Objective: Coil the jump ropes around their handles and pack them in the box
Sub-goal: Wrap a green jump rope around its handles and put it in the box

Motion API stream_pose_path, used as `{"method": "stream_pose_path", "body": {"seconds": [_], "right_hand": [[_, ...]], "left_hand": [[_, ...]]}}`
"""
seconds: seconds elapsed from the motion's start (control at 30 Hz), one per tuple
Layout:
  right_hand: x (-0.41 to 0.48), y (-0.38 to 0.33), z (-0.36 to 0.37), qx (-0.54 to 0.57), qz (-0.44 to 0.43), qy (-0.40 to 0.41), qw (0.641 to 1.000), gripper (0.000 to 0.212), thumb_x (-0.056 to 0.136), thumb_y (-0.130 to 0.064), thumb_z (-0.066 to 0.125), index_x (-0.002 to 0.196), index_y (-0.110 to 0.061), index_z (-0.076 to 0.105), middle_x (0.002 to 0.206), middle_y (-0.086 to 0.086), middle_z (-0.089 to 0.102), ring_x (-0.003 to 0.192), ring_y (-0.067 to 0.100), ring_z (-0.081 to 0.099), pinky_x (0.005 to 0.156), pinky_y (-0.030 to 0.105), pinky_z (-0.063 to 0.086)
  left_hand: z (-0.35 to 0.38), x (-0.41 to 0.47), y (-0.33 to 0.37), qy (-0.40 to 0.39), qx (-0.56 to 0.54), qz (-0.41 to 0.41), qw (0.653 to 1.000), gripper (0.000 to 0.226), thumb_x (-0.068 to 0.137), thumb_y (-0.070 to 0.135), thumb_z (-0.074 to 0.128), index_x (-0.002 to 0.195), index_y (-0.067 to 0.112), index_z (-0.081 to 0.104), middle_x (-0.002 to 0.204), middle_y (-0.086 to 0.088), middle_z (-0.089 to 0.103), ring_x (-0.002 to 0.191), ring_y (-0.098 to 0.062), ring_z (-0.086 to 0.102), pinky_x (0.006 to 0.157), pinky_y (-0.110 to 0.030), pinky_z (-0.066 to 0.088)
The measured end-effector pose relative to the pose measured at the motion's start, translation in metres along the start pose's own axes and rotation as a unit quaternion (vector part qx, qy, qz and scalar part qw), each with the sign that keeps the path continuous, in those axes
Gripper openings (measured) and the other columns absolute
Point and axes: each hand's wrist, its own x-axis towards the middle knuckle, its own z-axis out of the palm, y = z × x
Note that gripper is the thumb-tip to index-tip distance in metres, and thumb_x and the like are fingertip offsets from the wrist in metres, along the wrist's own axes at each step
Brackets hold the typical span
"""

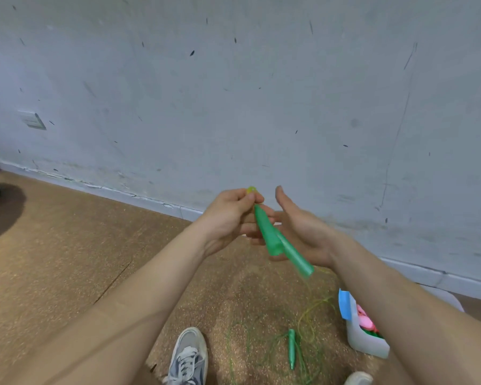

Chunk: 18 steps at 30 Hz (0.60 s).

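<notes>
Green plastic jump-rope handles (272, 237) are pinched together in my left hand (228, 218), my right hand (303, 232) spread beside them, thin yellow-green cord (313, 304) trailing floorward near the translucent plastic box (367, 345); winding should come next.

Three green handles (270, 234) (296, 258) (291, 347), two hands (228, 220) (303, 229), two shoes (189, 357) (358, 379), one box (367, 345).
</notes>
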Motion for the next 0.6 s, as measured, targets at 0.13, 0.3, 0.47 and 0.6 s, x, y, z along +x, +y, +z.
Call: {"method": "stream_pose_path", "body": {"seconds": [0.13,0.3,0.47,0.6], "right_hand": [[-0.008,0.007,0.012,-0.010,0.033,-0.098,0.995,0.068,0.085,-0.061,0.046,0.126,-0.007,0.052,0.082,0.013,0.067,0.079,0.028,0.067,0.084,0.043,0.051],[-0.013,0.002,0.003,-0.005,-0.001,-0.043,0.999,0.028,0.094,-0.028,0.056,0.104,-0.003,0.063,0.067,0.003,0.049,0.061,0.015,0.054,0.061,0.030,0.055],[-0.011,0.000,0.006,0.038,-0.045,0.063,0.996,0.032,0.098,-0.030,0.051,0.108,-0.001,0.063,0.097,0.014,0.066,0.092,0.027,0.066,0.082,0.051,0.055],[-0.013,0.006,0.026,0.063,-0.038,-0.024,0.997,0.032,0.102,-0.031,0.042,0.116,-0.006,0.057,0.104,0.025,0.069,0.098,0.039,0.067,0.082,0.056,0.053]], "left_hand": [[-0.008,0.004,0.013,0.033,-0.075,0.030,0.996,0.024,0.104,0.006,0.031,0.092,0.004,0.052,0.074,-0.012,0.072,0.069,-0.022,0.071,0.065,-0.030,0.058],[-0.019,0.001,0.019,0.084,0.113,0.013,0.990,0.025,0.103,0.008,0.033,0.112,-0.003,0.054,0.096,-0.021,0.070,0.079,-0.023,0.070,0.066,-0.027,0.058],[-0.019,-0.005,0.016,0.098,0.137,-0.020,0.986,0.024,0.103,0.012,0.035,0.101,0.002,0.056,0.094,-0.018,0.070,0.075,-0.021,0.069,0.059,-0.025,0.056],[-0.001,-0.003,0.010,0.105,0.054,0.017,0.993,0.024,0.103,0.012,0.038,0.088,0.008,0.055,0.090,-0.012,0.071,0.073,-0.014,0.071,0.061,-0.023,0.055]]}}
